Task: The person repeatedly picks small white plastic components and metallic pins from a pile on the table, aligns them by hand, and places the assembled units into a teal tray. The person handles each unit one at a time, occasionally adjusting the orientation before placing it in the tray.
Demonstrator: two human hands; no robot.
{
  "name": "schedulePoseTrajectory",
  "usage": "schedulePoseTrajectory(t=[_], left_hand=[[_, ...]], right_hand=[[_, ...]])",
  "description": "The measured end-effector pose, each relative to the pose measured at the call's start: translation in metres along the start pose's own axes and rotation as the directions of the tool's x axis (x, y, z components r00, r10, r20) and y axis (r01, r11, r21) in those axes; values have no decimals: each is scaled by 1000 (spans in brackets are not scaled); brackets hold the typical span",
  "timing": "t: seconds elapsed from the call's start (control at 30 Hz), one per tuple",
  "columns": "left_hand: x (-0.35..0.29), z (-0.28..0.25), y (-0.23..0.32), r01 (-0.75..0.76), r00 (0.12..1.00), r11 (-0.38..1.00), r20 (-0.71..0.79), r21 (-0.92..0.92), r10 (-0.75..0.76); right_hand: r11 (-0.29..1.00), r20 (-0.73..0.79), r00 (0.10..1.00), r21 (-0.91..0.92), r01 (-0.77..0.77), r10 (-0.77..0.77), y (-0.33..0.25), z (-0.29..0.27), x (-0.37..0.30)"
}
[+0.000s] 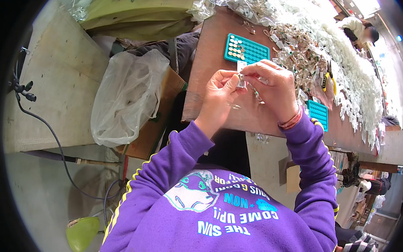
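My left hand (220, 96) and my right hand (275, 84) meet above the near edge of the brown table, fingertips pinched together. Between them is a small white tag (241, 66), upright, with a small shiny piece at its lower end that I cannot make out. A thin wire-like loop (233, 106) hangs by my left palm. Just beyond the hands lies a teal tray (262, 52) with rows of hollows; several small round pale and gold pieces fill its left part.
Heaps of tagged small jewellery (297, 54) and white tags (353, 87) cover the table's right side. Yellow-and-black pliers (325, 81) lie on them, near a second teal tray (317, 113). A clear plastic bag (127, 96) drapes a cardboard box at left. Another person (353, 29) is at far right.
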State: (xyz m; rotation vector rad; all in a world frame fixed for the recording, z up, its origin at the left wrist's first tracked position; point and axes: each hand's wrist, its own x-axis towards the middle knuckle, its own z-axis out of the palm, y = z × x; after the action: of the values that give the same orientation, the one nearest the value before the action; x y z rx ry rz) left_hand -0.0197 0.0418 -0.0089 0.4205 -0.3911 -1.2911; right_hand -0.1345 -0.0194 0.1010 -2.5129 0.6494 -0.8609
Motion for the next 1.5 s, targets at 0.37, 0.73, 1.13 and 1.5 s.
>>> schedulePoseTrajectory(t=[0.37, 0.73, 1.13, 1.5], left_hand=[[2, -2, 0, -9, 1000, 995, -9, -100, 8], [-2, 0, 3, 41, 995, 998, -85, -41, -44], [1, 0, 2, 35, 995, 997, -90, -68, -41], [2, -1, -1, -2, 1000, 999, -17, -46, 1]], right_hand=[[840, 42, 930, -415, 349, -366, 3, 18, -12], [941, 27, 985, -301, -155, 171, 104, 22, 62], [960, 67, 996, -278, -33, 54, 139, 42, 69], [986, -35, 993, -125, 112, -117, 20, 13, 0]])
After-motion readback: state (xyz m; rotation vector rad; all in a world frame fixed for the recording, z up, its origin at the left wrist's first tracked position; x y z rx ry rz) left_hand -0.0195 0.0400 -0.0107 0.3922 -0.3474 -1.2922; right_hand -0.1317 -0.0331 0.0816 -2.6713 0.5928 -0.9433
